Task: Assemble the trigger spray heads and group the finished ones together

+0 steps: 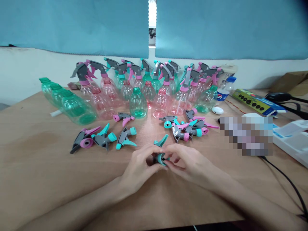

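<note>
Low over the table in front of me, a grey and teal trigger spray head (pixel 160 158) is held between my two hands, its teal collar turned to the right. My left hand (pixel 141 165) wraps its thumb and fingers around the body. From the other side, my right hand (pixel 190 160) pinches at the collar's opening; whether a small part sits between those fingertips is hidden. Loose spray heads lie on both sides, among them a teal-collared one (pixel 125 138) to the left and a pink-collared one (pixel 180 133) to the right.
Behind stand several green bottles (pixel 138 104) and pink bottles (pixel 160 104), many topped with spray heads. Green bottles (pixel 78 107) lean at the left. On the right are a Pepsi bottle (pixel 223 89), a white case (pixel 218 110), a yellow-green box (pixel 252 101), a blurred-out object (pixel 245 134) and a black cable (pixel 286 179).
</note>
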`<state>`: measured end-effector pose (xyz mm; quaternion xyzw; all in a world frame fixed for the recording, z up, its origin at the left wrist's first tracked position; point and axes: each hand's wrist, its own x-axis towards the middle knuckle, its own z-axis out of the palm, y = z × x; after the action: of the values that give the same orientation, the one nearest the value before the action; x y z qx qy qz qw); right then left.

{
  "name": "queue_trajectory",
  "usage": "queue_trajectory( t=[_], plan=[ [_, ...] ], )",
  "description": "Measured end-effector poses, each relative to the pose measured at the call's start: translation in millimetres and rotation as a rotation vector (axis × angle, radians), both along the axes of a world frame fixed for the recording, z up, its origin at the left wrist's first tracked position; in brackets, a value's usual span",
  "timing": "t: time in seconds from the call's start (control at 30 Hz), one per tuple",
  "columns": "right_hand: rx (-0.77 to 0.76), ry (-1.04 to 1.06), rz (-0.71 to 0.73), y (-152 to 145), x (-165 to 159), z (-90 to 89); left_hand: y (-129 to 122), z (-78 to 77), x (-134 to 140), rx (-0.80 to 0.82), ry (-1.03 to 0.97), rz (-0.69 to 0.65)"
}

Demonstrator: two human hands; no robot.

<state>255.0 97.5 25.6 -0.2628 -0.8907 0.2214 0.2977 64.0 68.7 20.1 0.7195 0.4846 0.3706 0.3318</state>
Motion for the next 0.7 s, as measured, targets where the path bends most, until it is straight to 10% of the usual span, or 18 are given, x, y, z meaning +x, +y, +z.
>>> queue_trajectory(
  t=[0.23,0.7],
  plan=[
    [0.168,0.102,-0.122,-6.5,-11.0,-7.3,0.6,-0.8,0.8,0.087,0.083,-0.006],
    [-0.378,0.218,-0.19,0.5,-11.4,-8.5,5.1,-2.2,-7.2,0.249,0.156,0.092]
  ],
)
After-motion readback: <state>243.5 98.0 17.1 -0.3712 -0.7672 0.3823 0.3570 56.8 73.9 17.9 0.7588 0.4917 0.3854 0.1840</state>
